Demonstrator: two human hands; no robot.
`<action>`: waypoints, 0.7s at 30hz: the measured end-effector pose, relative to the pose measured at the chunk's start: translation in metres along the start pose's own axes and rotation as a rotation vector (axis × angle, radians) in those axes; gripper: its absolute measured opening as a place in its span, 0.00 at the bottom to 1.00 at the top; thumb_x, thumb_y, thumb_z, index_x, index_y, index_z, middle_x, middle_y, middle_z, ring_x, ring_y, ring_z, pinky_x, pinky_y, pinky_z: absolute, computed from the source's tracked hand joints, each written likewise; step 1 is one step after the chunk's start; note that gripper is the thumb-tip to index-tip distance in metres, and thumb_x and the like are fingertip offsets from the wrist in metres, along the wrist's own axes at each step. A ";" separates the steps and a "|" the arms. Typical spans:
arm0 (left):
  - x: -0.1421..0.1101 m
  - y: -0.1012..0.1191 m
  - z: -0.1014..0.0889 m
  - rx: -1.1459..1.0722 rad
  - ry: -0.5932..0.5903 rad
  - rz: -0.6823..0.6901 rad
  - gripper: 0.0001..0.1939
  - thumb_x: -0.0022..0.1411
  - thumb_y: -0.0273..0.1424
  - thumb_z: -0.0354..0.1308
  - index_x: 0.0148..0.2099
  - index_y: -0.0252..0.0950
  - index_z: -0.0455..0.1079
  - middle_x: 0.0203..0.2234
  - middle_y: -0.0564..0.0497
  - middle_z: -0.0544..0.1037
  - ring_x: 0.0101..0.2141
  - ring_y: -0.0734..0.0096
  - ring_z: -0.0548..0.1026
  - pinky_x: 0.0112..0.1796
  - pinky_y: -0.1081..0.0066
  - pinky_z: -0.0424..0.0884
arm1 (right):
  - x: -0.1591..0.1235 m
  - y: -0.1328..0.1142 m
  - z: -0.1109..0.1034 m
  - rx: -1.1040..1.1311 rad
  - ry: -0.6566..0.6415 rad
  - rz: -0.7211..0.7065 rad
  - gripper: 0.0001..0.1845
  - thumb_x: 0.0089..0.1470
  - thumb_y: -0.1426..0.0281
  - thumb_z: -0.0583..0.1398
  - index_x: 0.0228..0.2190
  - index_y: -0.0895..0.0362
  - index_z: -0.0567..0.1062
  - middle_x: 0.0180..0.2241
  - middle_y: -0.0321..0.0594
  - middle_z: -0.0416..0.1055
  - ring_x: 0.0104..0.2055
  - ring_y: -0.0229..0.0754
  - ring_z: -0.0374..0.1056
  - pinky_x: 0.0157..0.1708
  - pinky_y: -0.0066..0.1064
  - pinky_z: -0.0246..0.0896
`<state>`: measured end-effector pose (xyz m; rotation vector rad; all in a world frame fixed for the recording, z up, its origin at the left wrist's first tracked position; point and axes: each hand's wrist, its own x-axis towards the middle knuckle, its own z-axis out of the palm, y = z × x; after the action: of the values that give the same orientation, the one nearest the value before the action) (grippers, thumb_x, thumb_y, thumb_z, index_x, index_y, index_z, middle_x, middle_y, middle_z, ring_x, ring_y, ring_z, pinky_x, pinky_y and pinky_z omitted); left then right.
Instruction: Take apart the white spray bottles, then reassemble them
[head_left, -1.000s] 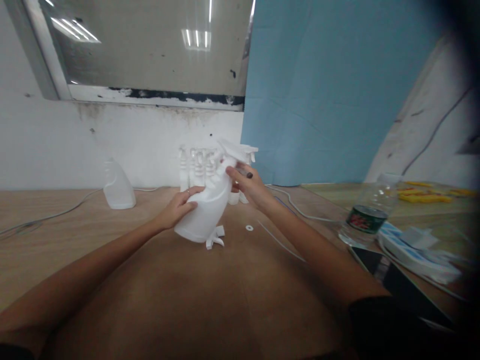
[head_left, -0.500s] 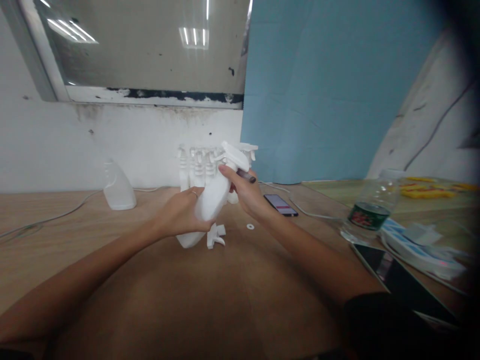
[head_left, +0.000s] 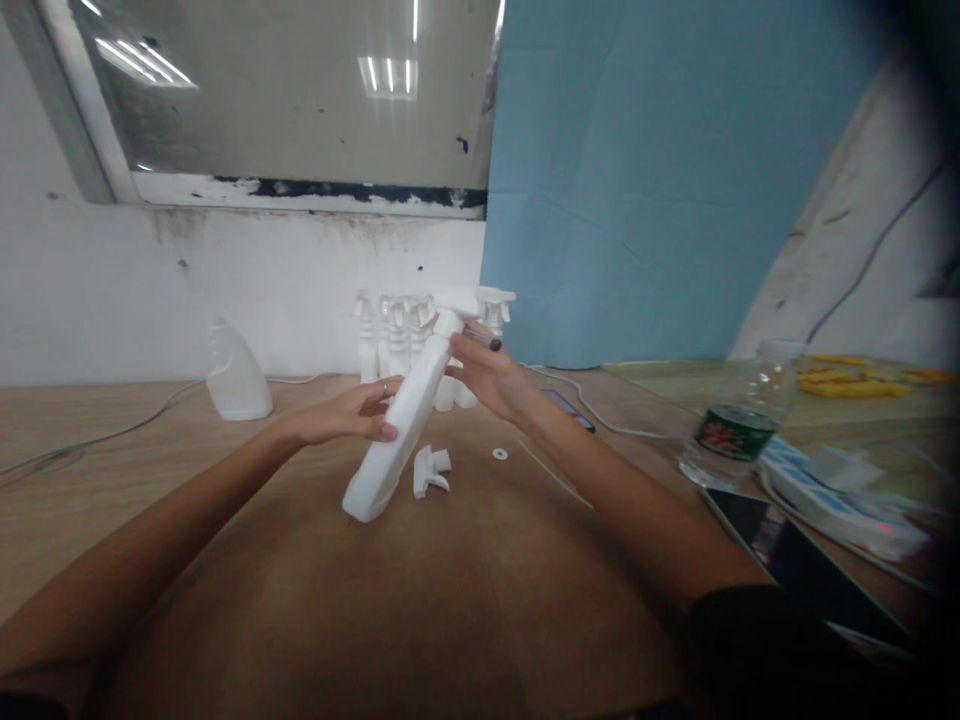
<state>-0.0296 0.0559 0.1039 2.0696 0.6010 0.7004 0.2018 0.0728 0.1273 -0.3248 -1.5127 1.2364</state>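
A white spray bottle point(head_left: 401, 425) is tilted in front of me, its trigger head point(head_left: 452, 310) up and to the right, its base low on the left. My left hand point(head_left: 349, 410), with a ring on one finger, grips the body, thumb across the near side. At the neck, my right hand point(head_left: 491, 378) holds the bottle, and a dark-tipped pen point(head_left: 484, 340) sticks out from between its fingers. Below the bottle lies a loose white trigger head point(head_left: 431, 472). To its right are a small white washer point(head_left: 500, 454) and a thin pale tube point(head_left: 555, 474).
Several white spray bottles point(head_left: 394, 345) stand behind my hands. A headless bottle point(head_left: 238, 375) is at the left. On the right are a water bottle point(head_left: 739, 420), a power strip point(head_left: 840, 490), a dark tablet point(head_left: 810, 565) and a partly hidden phone point(head_left: 570, 408). A cable point(head_left: 112, 432) crosses the left side.
The spray bottle has turned narrow side toward me, with its base lower and to the left. My left hand has shifted left. The thin tube now shows beside my right forearm.
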 end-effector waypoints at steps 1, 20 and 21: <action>0.000 0.001 0.002 0.006 0.001 -0.007 0.30 0.51 0.38 0.65 0.57 0.37 0.69 0.50 0.43 0.75 0.55 0.47 0.70 0.54 0.54 0.67 | 0.000 0.001 0.001 -0.010 0.024 -0.009 0.15 0.45 0.62 0.70 0.36 0.49 0.76 0.41 0.36 0.75 0.46 0.45 0.69 0.44 0.36 0.67; -0.052 0.015 -0.102 0.331 0.282 -0.445 0.30 0.34 0.29 0.74 0.45 0.37 0.75 0.37 0.48 0.79 0.50 0.50 0.76 0.47 0.59 0.74 | 0.006 -0.084 -0.065 -0.302 0.333 -0.310 0.17 0.64 0.56 0.50 0.41 0.50 0.73 0.58 0.37 0.67 0.64 0.45 0.58 0.52 0.40 0.66; -0.059 0.009 -0.117 0.437 0.393 -0.516 0.29 0.34 0.27 0.75 0.44 0.37 0.74 0.37 0.49 0.79 0.48 0.54 0.76 0.47 0.61 0.74 | 0.005 -0.089 -0.072 -0.335 0.358 -0.324 0.16 0.63 0.55 0.51 0.39 0.49 0.74 0.56 0.37 0.69 0.63 0.45 0.60 0.51 0.40 0.67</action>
<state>-0.1490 0.0800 0.1532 2.0278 1.5623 0.7093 0.2960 0.0766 0.1927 -0.4723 -1.3881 0.6301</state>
